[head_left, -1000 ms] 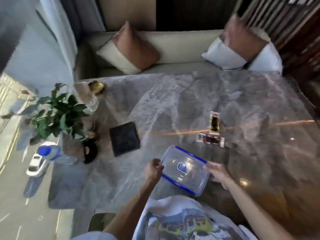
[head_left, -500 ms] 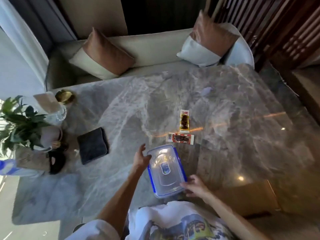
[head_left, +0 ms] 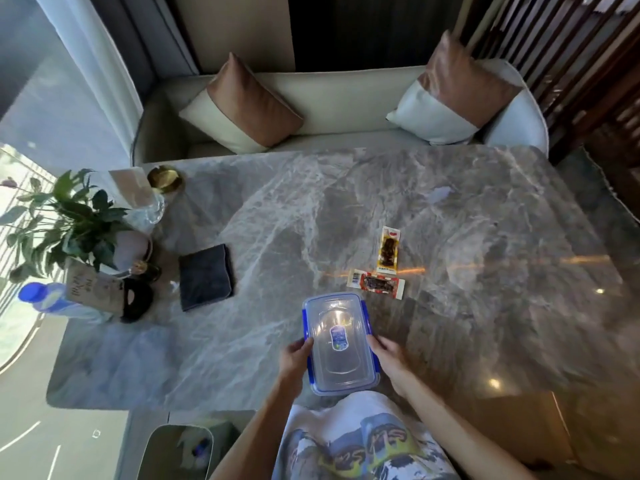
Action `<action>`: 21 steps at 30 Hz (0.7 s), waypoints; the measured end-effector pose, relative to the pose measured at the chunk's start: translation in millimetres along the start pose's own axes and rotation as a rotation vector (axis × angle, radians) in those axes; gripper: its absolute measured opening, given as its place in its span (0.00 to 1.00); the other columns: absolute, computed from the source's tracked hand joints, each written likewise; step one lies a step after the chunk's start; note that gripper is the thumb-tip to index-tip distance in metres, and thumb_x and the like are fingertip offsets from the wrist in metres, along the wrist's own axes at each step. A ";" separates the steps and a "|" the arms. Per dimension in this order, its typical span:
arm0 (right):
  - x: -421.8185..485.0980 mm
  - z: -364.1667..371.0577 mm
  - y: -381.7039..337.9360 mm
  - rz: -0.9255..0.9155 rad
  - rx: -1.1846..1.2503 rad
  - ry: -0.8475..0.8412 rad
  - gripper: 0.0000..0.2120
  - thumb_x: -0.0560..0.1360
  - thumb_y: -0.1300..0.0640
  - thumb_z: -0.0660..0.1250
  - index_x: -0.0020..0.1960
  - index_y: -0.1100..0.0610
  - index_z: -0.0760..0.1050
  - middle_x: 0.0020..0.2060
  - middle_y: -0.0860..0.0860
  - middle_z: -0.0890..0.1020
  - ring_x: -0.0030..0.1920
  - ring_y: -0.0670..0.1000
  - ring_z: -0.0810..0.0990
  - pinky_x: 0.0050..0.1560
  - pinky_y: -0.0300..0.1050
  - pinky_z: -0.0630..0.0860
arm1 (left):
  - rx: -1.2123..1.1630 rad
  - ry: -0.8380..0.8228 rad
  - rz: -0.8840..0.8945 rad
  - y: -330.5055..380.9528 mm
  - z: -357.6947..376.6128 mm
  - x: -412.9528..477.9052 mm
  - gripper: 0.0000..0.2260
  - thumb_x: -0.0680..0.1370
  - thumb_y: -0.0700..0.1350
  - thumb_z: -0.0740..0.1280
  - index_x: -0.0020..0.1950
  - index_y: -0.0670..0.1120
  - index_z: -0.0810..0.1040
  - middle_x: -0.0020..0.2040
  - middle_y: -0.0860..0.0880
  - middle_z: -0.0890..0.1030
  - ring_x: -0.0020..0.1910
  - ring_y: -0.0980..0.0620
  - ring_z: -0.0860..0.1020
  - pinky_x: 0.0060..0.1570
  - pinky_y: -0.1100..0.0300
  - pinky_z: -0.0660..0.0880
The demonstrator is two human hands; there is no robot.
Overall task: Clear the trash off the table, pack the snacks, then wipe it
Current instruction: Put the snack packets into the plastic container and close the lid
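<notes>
Hands (head_left: 295,355) (head_left: 388,355), one box (head_left: 341,358), two likely snacks (head_left: 388,251) (head_left: 376,284)

Glossy marble table (head_left: 346,202); clear plastic container (head_left: 341,344)

A large grey marble table (head_left: 485,209) fills the middle of the frame. Behind it, at the top, stands a cream sofa (head_left: 346,98) with two brown and white cushions, one at upper centre-left (head_left: 249,102) and one at upper right (head_left: 460,95). Above the sofa the wall is a beige panel (head_left: 235,29) beside a dark one (head_left: 363,29). A wooden slatted screen (head_left: 571,39) takes the upper right corner. A pale curtain (head_left: 104,57) hangs at upper left beside a window (head_left: 20,358); through the glass a street with road markings is seen below. Small bright spots (head_left: 494,383) reflect on the table at lower right.
</notes>
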State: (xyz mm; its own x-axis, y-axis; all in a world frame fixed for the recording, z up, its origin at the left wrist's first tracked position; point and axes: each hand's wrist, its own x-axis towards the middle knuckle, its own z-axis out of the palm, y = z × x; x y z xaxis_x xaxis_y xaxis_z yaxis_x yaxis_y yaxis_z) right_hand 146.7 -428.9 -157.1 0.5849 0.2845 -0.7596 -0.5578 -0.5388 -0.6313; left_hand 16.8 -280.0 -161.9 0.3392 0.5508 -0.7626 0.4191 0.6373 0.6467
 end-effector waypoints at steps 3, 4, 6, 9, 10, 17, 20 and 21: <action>3.9 6.0 5.9 -0.031 0.027 0.065 0.14 0.80 0.54 0.63 0.60 0.61 0.79 0.45 0.52 0.83 0.42 0.48 0.80 0.39 0.37 0.75 | -0.065 0.091 0.013 -8.3 5.0 3.8 0.07 0.80 0.40 0.63 0.53 0.41 0.81 0.43 0.43 0.82 0.42 0.48 0.78 0.42 0.56 0.77; 5.2 8.5 6.7 -0.041 0.029 0.087 0.14 0.80 0.55 0.62 0.58 0.62 0.80 0.44 0.54 0.83 0.42 0.50 0.79 0.39 0.39 0.75 | -0.052 0.141 0.038 -11.3 8.1 4.0 0.09 0.80 0.40 0.63 0.50 0.39 0.82 0.39 0.44 0.81 0.39 0.50 0.77 0.40 0.57 0.75; 6.4 15.4 9.3 -0.068 0.000 0.144 0.15 0.82 0.56 0.59 0.52 0.65 0.80 0.41 0.56 0.81 0.40 0.51 0.76 0.36 0.39 0.72 | 0.032 0.230 0.087 -15.0 15.6 2.4 0.12 0.80 0.40 0.61 0.45 0.34 0.81 0.33 0.46 0.77 0.36 0.52 0.73 0.37 0.57 0.70; 6.6 28.2 10.5 -0.115 -0.043 0.228 0.16 0.82 0.58 0.56 0.46 0.67 0.78 0.37 0.57 0.77 0.38 0.52 0.73 0.37 0.43 0.68 | 0.154 0.334 0.140 -16.4 24.9 2.2 0.13 0.80 0.39 0.59 0.45 0.35 0.81 0.37 0.41 0.80 0.38 0.49 0.74 0.41 0.57 0.68; 8.1 30.5 12.3 -0.124 -0.051 0.255 0.17 0.83 0.59 0.55 0.45 0.68 0.77 0.37 0.57 0.76 0.39 0.52 0.72 0.39 0.44 0.67 | 0.181 0.364 0.155 -16.7 26.5 3.8 0.12 0.80 0.39 0.59 0.45 0.35 0.80 0.39 0.39 0.80 0.39 0.47 0.75 0.41 0.57 0.69; 25.6 30.8 27.9 -0.072 -0.060 0.304 0.18 0.84 0.57 0.53 0.56 0.69 0.76 0.50 0.62 0.81 0.50 0.58 0.78 0.51 0.45 0.69 | 0.344 0.391 0.124 -28.4 11.5 21.7 0.11 0.80 0.37 0.56 0.40 0.38 0.75 0.41 0.36 0.80 0.37 0.45 0.73 0.40 0.57 0.65; 31.1 28.1 25.7 -0.020 -0.075 0.225 0.18 0.83 0.53 0.54 0.58 0.63 0.77 0.49 0.56 0.81 0.47 0.52 0.78 0.49 0.43 0.70 | 0.319 0.359 0.177 -32.3 10.1 21.9 0.11 0.81 0.39 0.57 0.44 0.36 0.76 0.42 0.38 0.80 0.38 0.45 0.74 0.40 0.57 0.66; 32.5 25.1 23.9 0.003 -0.096 0.195 0.17 0.83 0.53 0.54 0.60 0.61 0.77 0.49 0.53 0.80 0.48 0.51 0.78 0.50 0.42 0.70 | 0.307 0.343 0.197 -32.7 9.3 21.1 0.11 0.81 0.39 0.57 0.45 0.36 0.76 0.42 0.39 0.80 0.39 0.45 0.75 0.40 0.57 0.67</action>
State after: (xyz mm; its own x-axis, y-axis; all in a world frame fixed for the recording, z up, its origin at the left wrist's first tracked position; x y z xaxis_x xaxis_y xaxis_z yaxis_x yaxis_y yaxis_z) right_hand 137.6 -412.6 -200.9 0.6912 0.1293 -0.7109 -0.5063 -0.6153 -0.6042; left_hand 18.1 -294.3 -199.3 0.1620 0.8229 -0.5446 0.6212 0.3438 0.7042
